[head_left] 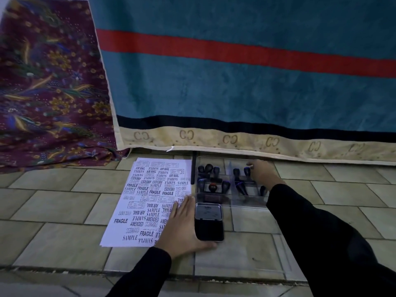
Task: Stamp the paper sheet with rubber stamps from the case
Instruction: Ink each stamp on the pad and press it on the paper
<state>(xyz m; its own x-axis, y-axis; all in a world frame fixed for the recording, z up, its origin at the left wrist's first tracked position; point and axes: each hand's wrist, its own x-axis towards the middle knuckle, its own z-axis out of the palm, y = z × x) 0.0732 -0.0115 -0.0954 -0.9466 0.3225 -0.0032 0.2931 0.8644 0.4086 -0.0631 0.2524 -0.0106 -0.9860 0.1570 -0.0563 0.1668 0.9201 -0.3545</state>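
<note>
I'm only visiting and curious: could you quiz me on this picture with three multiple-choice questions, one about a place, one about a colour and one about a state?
1. Where is the ink pad?
A) just right of the paper sheet
B) inside the stamp case
C) on the cloth

2. What colour is the stripe across the teal cloth?
A) yellow
B) red
C) white

3. What is the left hand doing?
A) gripping a stamp
B) raised in the air
C) lying flat on the paper sheet

Answers:
1 A: it sits beside the sheet's right edge.
2 B: the band is plainly red.
3 C: its straight fingers rest on the sheet.
</note>
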